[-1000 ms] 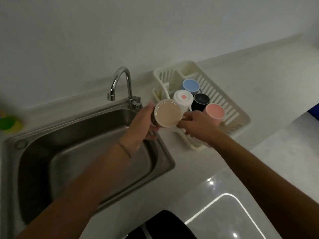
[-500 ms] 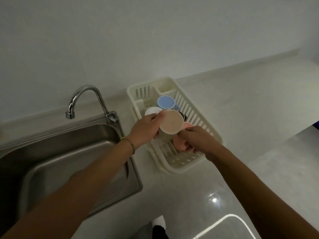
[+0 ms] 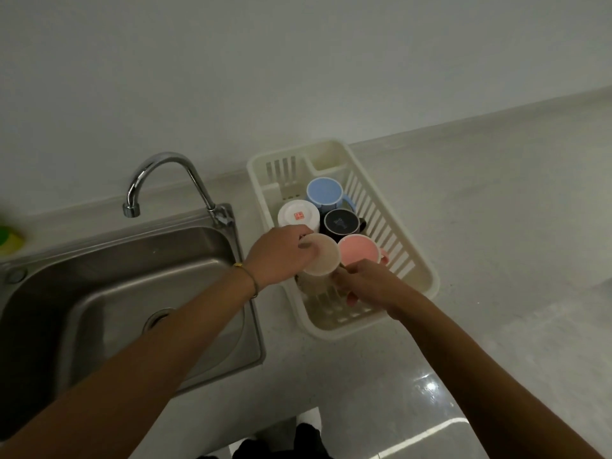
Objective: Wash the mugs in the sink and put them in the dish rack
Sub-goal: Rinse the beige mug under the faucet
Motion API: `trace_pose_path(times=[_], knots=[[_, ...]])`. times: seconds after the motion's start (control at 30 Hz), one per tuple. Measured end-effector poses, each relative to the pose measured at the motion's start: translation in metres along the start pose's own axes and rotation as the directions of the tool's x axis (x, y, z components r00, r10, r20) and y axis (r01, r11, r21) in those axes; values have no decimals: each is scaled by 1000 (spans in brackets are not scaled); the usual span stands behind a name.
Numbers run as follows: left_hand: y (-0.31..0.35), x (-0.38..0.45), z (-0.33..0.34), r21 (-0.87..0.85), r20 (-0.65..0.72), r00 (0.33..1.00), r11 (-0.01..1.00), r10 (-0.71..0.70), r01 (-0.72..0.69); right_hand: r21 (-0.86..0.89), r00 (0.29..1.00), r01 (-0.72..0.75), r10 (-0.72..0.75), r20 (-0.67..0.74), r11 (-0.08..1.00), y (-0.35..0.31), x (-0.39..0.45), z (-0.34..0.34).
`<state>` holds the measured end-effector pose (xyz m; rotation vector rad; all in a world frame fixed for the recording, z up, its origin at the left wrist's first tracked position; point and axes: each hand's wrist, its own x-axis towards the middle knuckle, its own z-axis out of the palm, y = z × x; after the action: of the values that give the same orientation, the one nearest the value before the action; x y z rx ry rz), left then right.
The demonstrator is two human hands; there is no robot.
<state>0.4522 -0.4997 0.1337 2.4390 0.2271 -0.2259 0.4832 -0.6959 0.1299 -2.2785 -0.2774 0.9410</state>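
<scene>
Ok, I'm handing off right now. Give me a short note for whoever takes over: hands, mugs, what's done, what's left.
Left hand: grips the beige mug, bottom up, over the dish rack.
Right hand: holds the same mug at its near lower side.
In the rack, all upside down: blue mug, white mug, black mug, pink mug.
Done: four mugs racked.
Left: seat the beige mug beside the pink one and let go. No mug shows in the visible part of the sink.
</scene>
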Motion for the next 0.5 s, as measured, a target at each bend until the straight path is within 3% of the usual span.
trace_pose_path(times=[0.13, 0.33, 0.5], knots=[[2, 0, 5, 279, 171, 983, 954, 62, -109, -44, 999, -5, 7, 40, 999, 5, 8, 0], [2, 3, 12, 444, 98, 988, 883, 120, -151, -151, 994, 12, 5, 113, 989, 5, 14, 0], [1, 3, 24, 500, 88, 988, 852, 127, -154, -406, 999, 31, -14, 44, 913, 12, 25, 9]])
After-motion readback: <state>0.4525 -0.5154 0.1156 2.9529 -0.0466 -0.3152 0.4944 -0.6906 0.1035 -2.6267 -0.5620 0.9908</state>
